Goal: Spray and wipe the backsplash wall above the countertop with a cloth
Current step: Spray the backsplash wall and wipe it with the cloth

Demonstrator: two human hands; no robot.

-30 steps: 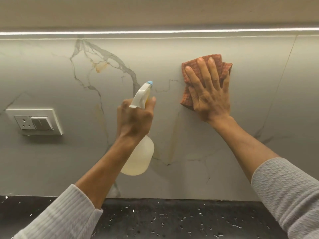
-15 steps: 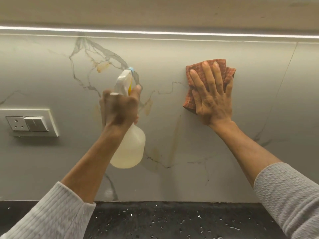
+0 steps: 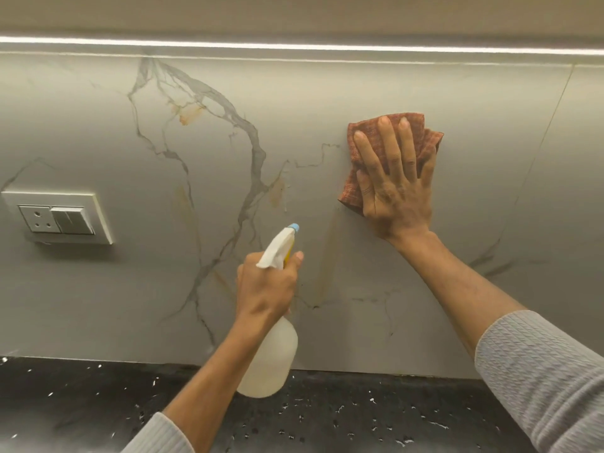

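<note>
The backsplash wall point(image 3: 327, 103) is pale marble with grey and rust veins. My right hand point(image 3: 397, 188) lies flat on a folded orange-red cloth point(image 3: 351, 188) and presses it against the wall at the upper right. My left hand point(image 3: 266, 286) grips a translucent white spray bottle point(image 3: 273, 364) by its neck, low and near the middle. Its nozzle, with a blue tip point(image 3: 294, 227), points at the wall. The bottle's lower body hangs in front of the counter edge.
A white switch and socket plate point(image 3: 58, 217) is mounted on the wall at the left. A black speckled countertop point(image 3: 359, 416) runs along the bottom. A light strip point(image 3: 294, 47) glows under the cabinet above. A panel seam point(image 3: 549, 125) runs down the wall at the right.
My left hand has brought the spray bottle down and to the right, from the upper veins to lower on the wall. The right hand stays pressed on the cloth in about the same spot.
</note>
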